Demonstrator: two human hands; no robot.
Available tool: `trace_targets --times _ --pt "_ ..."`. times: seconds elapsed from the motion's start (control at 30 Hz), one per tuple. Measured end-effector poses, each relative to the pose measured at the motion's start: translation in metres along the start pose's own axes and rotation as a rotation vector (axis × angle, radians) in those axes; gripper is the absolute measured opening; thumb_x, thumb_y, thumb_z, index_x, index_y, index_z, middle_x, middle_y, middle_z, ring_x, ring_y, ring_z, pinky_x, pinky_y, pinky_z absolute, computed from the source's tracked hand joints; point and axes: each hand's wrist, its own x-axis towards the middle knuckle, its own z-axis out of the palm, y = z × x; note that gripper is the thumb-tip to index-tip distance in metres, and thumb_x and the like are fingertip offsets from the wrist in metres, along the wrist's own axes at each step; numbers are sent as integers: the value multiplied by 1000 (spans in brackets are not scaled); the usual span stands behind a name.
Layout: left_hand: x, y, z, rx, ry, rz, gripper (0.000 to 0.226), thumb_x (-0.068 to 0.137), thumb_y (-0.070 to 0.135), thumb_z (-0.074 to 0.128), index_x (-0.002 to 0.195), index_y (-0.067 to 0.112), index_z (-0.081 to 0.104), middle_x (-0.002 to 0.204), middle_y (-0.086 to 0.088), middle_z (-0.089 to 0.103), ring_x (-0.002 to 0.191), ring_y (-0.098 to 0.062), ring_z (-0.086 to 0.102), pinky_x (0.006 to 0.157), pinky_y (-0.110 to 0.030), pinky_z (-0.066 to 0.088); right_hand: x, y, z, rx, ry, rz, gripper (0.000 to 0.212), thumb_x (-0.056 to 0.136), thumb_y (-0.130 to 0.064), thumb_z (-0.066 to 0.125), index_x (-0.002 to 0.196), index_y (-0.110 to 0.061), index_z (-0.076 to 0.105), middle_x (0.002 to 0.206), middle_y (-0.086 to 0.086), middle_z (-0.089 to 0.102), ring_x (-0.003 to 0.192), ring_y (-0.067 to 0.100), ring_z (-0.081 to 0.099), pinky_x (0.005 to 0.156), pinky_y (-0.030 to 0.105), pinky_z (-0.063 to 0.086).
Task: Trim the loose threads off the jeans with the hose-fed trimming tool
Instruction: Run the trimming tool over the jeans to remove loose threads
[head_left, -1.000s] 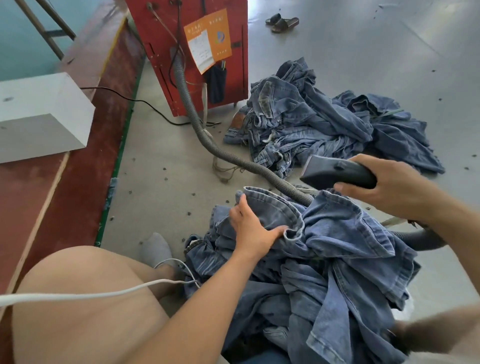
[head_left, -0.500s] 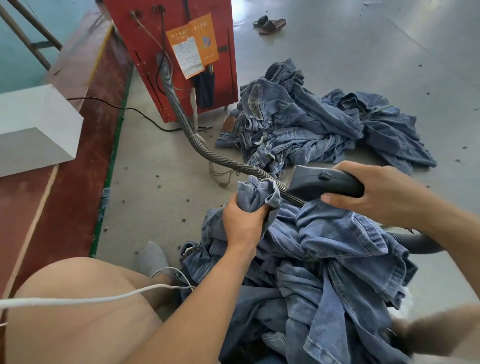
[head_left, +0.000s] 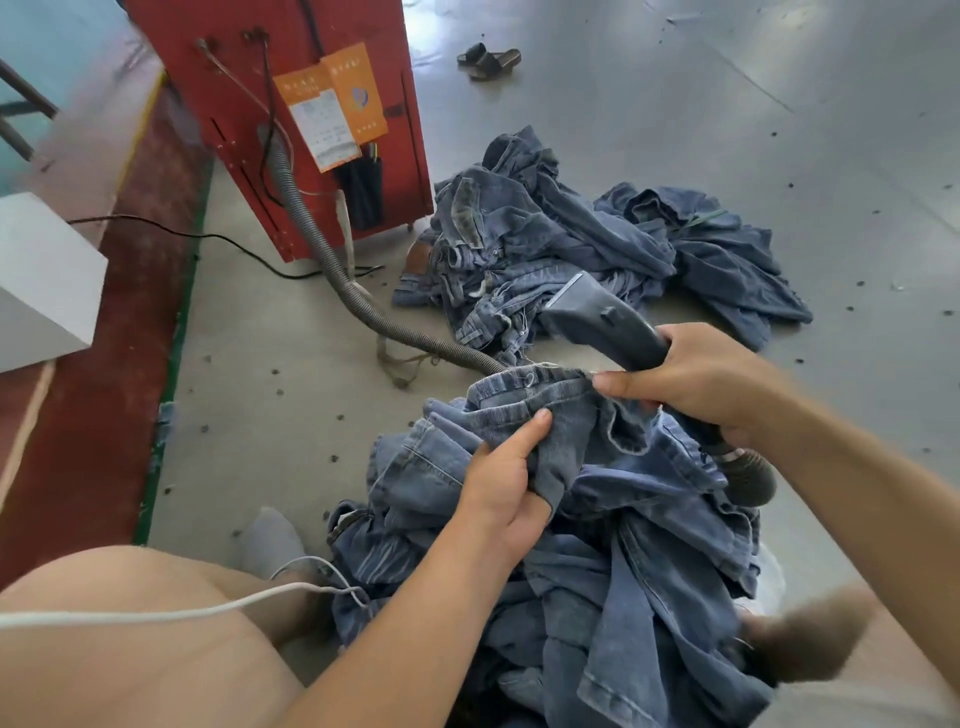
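A heap of blue jeans (head_left: 613, 545) lies on the floor between my knees. My left hand (head_left: 506, 493) grips a fold of the top pair just under its waistband (head_left: 530, 387). My right hand (head_left: 701, 382) holds the dark grey trimming tool (head_left: 597, 314) by its handle, and its fingertips also pinch the waistband's right end. The tool's flat head points up and away, clear of the cloth. A ribbed grey hose (head_left: 332, 270) runs from the tool's rear, under the jeans, to the red machine (head_left: 291, 124).
A second pile of jeans (head_left: 571, 249) lies on the grey floor beyond the tool. A pair of sandals (head_left: 488, 57) sits farther back. At left are a red raised platform (head_left: 93, 364) and a white box (head_left: 41, 280). A white cable (head_left: 156, 616) crosses my left thigh.
The jeans' waistband has been pulled up and stretched between both hands. My right hand tilted the tool's head upward and took the waistband's end. My left hand shifted its grip lower on the cloth.
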Motion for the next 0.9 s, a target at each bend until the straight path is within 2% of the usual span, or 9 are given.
trace_targets --times 0.17,0.27,0.33,0.43,0.5,0.6,0.7,0.8,0.9 --pt "-5 8 0 65 21 -36 36 100 10 62 133 -5 63 126 -22 70 119 -31 68 89 -37 61 3 0 10 -148 104 -30 22 77 -29 83 87 -17 67 66 2 71 58 16 61 56 31 44" --pt "-4 18 1 94 50 -48 35 101 11 60 133 -5 63 126 -22 70 120 -33 67 98 -42 57 2 0 0 -89 47 -53 41 76 -48 89 88 -15 67 68 2 71 57 11 60 60 32 43" --pt "-4 24 3 98 65 -55 35 101 11 60 132 -6 63 124 -22 71 115 -32 69 88 -40 60 -1 1 -5 -95 -42 -74 49 70 -54 92 89 -17 66 69 -1 71 58 8 59 63 33 42" --pt "-5 27 3 99 48 -81 32 101 16 61 126 -3 68 118 -19 74 103 -28 74 75 -35 62 -1 6 5 -149 7 -93 32 72 -34 91 88 -21 66 69 -2 70 53 5 60 53 25 44" --pt "-7 29 3 129 -24 -88 36 100 28 63 122 1 71 119 -18 74 108 -29 73 86 -37 62 3 8 9 -109 71 -85 22 75 -21 83 88 -16 66 66 1 69 48 6 57 48 23 43" --pt "-10 30 6 310 -122 -66 54 86 44 78 121 4 73 125 -22 71 117 -34 68 104 -45 54 8 8 -1 49 53 -54 23 75 -20 79 79 -6 62 60 5 61 55 17 53 61 37 41" --pt "-9 28 4 470 -141 8 20 83 17 82 100 8 81 108 -19 77 95 -30 75 84 -38 61 9 7 -6 86 -56 -64 19 68 -24 77 72 -12 62 59 7 57 56 19 52 63 38 40" --pt "-12 31 -1 468 -218 -45 32 87 -3 72 119 -4 71 120 -25 71 98 -32 73 88 -42 62 15 9 -4 29 -94 -49 19 68 -27 77 74 -14 64 57 2 59 51 13 54 57 31 43" --pt "-16 39 -4 469 -291 -105 27 91 -1 69 118 -1 73 117 -21 73 100 -29 74 85 -40 61 26 14 -1 13 -35 -32 16 74 -22 78 78 -13 65 54 0 59 49 11 55 52 27 42"
